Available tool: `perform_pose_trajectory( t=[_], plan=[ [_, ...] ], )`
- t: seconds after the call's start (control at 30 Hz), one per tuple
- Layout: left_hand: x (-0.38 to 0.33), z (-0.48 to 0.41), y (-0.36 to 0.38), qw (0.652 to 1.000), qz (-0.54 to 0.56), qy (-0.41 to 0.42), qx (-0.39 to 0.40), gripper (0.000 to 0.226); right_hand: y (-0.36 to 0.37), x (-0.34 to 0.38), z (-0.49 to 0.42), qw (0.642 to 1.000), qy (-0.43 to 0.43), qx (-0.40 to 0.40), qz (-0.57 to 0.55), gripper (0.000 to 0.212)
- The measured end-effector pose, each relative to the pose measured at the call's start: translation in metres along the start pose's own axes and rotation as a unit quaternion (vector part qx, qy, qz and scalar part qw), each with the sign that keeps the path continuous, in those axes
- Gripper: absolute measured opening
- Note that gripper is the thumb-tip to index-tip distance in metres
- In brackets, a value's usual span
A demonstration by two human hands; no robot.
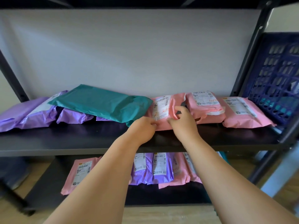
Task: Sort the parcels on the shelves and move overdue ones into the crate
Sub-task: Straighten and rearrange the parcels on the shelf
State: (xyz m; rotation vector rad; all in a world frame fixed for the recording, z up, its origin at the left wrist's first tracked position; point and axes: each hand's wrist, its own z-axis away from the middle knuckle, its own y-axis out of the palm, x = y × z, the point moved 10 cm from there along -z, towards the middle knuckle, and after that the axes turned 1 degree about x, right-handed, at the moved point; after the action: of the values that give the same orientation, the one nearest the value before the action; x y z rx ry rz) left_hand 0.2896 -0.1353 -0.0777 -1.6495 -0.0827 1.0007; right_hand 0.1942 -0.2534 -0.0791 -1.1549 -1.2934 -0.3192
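Observation:
A pink parcel [163,109] with a white label lies in the middle of the upper shelf [80,139]. My left hand [142,128] pinches its near left edge. My right hand [184,118] grips its right side, fingers curled into the wrapping. A teal parcel [103,104] lies to the left, overlapping purple parcels [37,113]. Two more pink parcels [205,107] [242,112] lie to the right. A dark blue crate [278,81] stands at the shelf's right end, tilted.
The lower shelf [48,183] holds a pink parcel [79,172] and a row of purple and pink ones [160,168], partly behind my arms. Black shelf posts [252,54] frame the sides. A pale wall is behind.

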Motion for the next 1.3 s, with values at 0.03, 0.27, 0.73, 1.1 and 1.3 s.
perform_pose_trajectory(
  t=[0.03,0.27,0.73,1.1,1.3],
  plan=[
    [0.001,0.001,-0.002,1.000,0.025,-0.002,-0.004,0.033,-0.003,0.001,0.000,1.000,-0.005,-0.007,-0.008,0.049],
    [0.012,0.004,-0.017,0.974,0.212,-0.033,-0.072,0.029,-0.026,0.010,0.007,0.995,-0.025,-0.049,-0.086,0.059],
    [0.006,0.016,-0.028,0.814,0.573,-0.069,-0.060,0.033,-0.065,0.011,0.018,0.941,0.036,0.066,-0.330,0.058],
    [0.011,0.026,-0.043,0.809,0.568,-0.080,-0.131,0.030,-0.044,0.031,0.045,0.934,0.001,0.207,-0.291,0.031],
    [0.014,0.024,-0.042,0.810,0.563,-0.076,-0.143,0.028,-0.055,0.020,0.035,0.957,-0.003,0.104,-0.270,0.020]
  ],
)
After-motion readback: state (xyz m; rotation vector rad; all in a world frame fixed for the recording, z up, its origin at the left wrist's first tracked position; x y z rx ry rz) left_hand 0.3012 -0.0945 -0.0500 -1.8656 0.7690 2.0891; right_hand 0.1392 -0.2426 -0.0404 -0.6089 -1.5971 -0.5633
